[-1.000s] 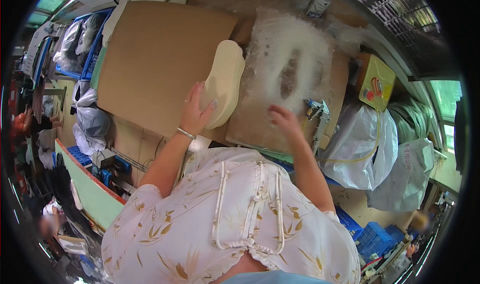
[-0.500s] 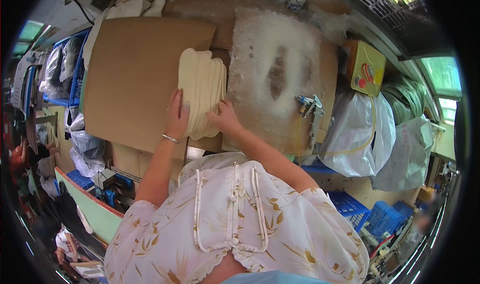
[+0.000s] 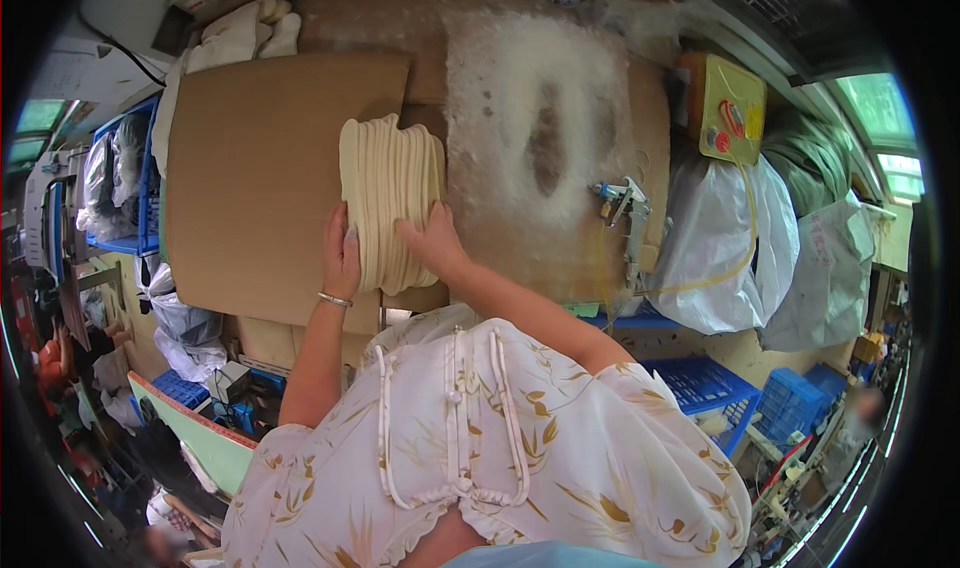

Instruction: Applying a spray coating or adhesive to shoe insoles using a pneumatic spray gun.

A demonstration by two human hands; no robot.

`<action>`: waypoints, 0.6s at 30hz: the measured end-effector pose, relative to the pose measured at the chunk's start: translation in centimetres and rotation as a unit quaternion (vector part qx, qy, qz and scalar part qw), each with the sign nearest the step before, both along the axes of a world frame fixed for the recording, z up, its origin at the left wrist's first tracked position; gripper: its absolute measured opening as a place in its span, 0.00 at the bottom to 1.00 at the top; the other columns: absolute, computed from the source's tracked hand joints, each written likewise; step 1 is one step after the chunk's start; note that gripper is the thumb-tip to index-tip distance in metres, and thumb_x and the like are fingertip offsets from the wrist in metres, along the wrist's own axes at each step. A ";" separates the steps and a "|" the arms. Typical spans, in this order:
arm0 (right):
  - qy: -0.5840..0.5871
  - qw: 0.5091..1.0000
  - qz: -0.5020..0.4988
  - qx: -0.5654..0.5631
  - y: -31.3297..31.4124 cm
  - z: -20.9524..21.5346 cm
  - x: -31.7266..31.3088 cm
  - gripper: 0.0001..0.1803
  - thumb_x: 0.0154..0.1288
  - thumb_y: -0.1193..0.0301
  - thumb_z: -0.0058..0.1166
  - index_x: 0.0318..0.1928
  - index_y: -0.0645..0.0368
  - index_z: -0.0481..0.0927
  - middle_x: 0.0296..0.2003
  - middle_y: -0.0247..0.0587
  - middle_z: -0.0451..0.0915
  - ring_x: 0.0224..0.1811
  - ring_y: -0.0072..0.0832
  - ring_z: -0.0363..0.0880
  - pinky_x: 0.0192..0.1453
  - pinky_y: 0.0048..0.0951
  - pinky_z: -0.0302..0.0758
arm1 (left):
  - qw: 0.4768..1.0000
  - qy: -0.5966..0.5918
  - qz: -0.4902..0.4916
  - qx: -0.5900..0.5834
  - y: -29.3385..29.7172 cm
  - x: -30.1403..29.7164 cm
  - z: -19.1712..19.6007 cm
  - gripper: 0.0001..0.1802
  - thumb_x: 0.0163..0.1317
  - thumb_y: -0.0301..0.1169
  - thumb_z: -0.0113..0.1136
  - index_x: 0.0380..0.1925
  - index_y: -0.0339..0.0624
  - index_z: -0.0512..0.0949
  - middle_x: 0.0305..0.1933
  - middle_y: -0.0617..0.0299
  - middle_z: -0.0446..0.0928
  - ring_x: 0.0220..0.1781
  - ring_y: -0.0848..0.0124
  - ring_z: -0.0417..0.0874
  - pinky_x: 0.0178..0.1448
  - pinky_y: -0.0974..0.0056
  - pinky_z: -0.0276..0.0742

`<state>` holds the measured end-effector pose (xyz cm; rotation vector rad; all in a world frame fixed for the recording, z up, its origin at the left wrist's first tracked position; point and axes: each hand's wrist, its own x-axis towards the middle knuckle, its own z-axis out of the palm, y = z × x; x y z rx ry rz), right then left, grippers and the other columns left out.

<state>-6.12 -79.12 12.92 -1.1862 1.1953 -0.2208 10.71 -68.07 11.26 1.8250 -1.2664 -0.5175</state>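
Note:
A row of cream insoles (image 3: 392,193), several of them overlapping on edge like a fan, lies at the right side of a brown cardboard sheet (image 3: 260,168). My left hand (image 3: 341,256) presses along the row's lower left side, thumb against the outermost insole. From the other side my right hand (image 3: 432,244) grips the lower right part, its thumb on top and its fingers at the edge. Between them the insoles are held together; the undersides of both hands are hidden.
Right of the insoles is a board (image 3: 490,88) crusted with white residue, with a spray gun (image 3: 625,203) on it. A yellow can (image 3: 730,108) with a hose stands beyond, near white sacks (image 3: 715,248). More cream pieces (image 3: 245,38) lie at the back left. Blue crates (image 3: 700,393) stand below.
The insoles have gone from a flatter, leaning stack to a more closely ribbed row with more edges showing. My right thumb has moved onto the insoles. The whole view has shifted slightly.

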 end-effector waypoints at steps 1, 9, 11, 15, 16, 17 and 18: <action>0.051 0.995 0.013 -0.090 0.0 0.1 0.2 0.48 0.51 0.54 0.57 0.62 0.78 0.55 0.65 0.73 0.51 0.63 0.62 0.62 0.66 0.44 0.64 | 0.999 0.042 -0.003 0.011 0.1 0.3 0.0 0.27 0.67 0.33 0.40 0.65 0.34 0.60 0.67 0.45 0.61 0.70 0.54 0.61 0.72 0.56 0.55; 0.065 0.980 0.047 -0.180 -4.0 -0.3 1.7 0.46 0.52 0.53 0.57 0.60 0.76 0.55 0.61 0.68 0.59 0.62 0.58 0.64 0.65 0.44 0.63 | 0.999 0.044 -0.006 -0.011 0.3 0.2 -0.3 0.29 0.67 0.37 0.40 0.65 0.34 0.60 0.67 0.43 0.61 0.68 0.52 0.63 0.70 0.56 0.58; 0.097 0.991 0.028 -0.090 -4.5 -0.3 2.3 0.46 0.52 0.53 0.56 0.60 0.75 0.55 0.61 0.67 0.61 0.63 0.56 0.64 0.65 0.44 0.64 | 0.999 0.030 -0.007 -0.014 0.2 0.1 -0.1 0.29 0.67 0.37 0.40 0.65 0.34 0.60 0.66 0.43 0.61 0.67 0.51 0.63 0.70 0.56 0.58; 0.085 0.994 0.029 -0.068 -4.4 -0.3 3.3 0.46 0.52 0.53 0.56 0.61 0.75 0.54 0.62 0.66 0.60 0.63 0.54 0.64 0.65 0.44 0.64 | 0.999 0.031 -0.001 -0.011 0.2 0.4 0.2 0.28 0.65 0.36 0.41 0.63 0.32 0.62 0.66 0.40 0.61 0.67 0.49 0.63 0.70 0.55 0.58; 0.106 0.992 0.020 -0.072 -4.3 -0.3 3.6 0.47 0.51 0.53 0.57 0.61 0.75 0.53 0.62 0.65 0.59 0.63 0.55 0.64 0.65 0.43 0.64 | 0.999 0.036 -0.001 -0.013 0.2 0.5 0.2 0.28 0.65 0.35 0.41 0.63 0.31 0.62 0.67 0.40 0.61 0.68 0.49 0.63 0.70 0.55 0.58; 0.132 0.989 0.016 -0.065 -4.4 -0.3 4.0 0.48 0.51 0.52 0.57 0.61 0.75 0.53 0.63 0.65 0.58 0.63 0.55 0.65 0.65 0.43 0.64 | 0.999 0.033 0.007 -0.023 0.3 0.6 0.2 0.28 0.65 0.35 0.41 0.63 0.31 0.62 0.67 0.40 0.61 0.68 0.49 0.63 0.70 0.55 0.58; 0.125 0.989 0.019 -0.080 -4.4 -0.3 4.3 0.48 0.51 0.52 0.57 0.61 0.75 0.53 0.63 0.65 0.58 0.63 0.55 0.65 0.65 0.43 0.64 | 0.999 0.039 0.012 -0.013 0.4 0.7 0.3 0.28 0.65 0.35 0.41 0.63 0.30 0.62 0.67 0.40 0.61 0.68 0.49 0.63 0.70 0.55 0.58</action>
